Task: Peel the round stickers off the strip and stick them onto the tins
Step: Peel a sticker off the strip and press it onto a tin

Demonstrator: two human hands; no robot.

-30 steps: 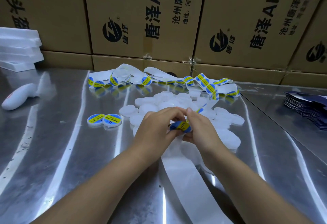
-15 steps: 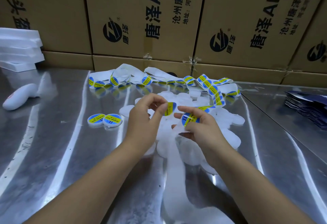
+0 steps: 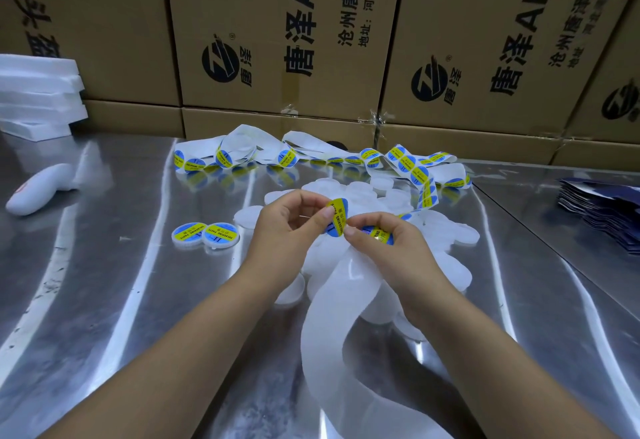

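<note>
Left hand [image 3: 281, 230] has a narrow grip on one peeled sticker [image 3: 335, 217], thumb and forefinger closed on its upper edge. The sticker stands roughly upright above the middle of the tabletop [image 3: 121, 300], over the pile of blank tins [image 3: 446, 230].

Right hand [image 3: 391, 251] is just beside it. Its forefinger tip touches the sticker's lower edge, and the other fingers curl round the strip [image 3: 327, 317]. A second sticker [image 3: 377, 234] sits on the strip under those fingers. So we read both grips as narrow and loaded, left on the sticker and right on the strip. The bare strip drops from the right hand in a loop toward the near edge, between the forearms.

Counts:
- Stickers at the hands: 2, one off the strip and one on it.
- Stickers on the far run of the strip, along the far edge: at least ten. Folds hide some, so we can't give an exact number.
- Labelled tins [image 3: 205, 234]: 2, touching each other, left of the left hand and apart from it.
- Blank tins: one white pile under and beyond both hands. They overlap, so we can't count them.

Rest:
- Cardboard boxes [image 3: 277, 22] stand along the far edge.
- Stack of white foam slabs [image 3: 38, 92] at the far-left corner.
- One white handheld object [image 3: 38, 192] near the left edge.
- Stack of dark flat packs [image 3: 602, 213] at the right edge.
</note>
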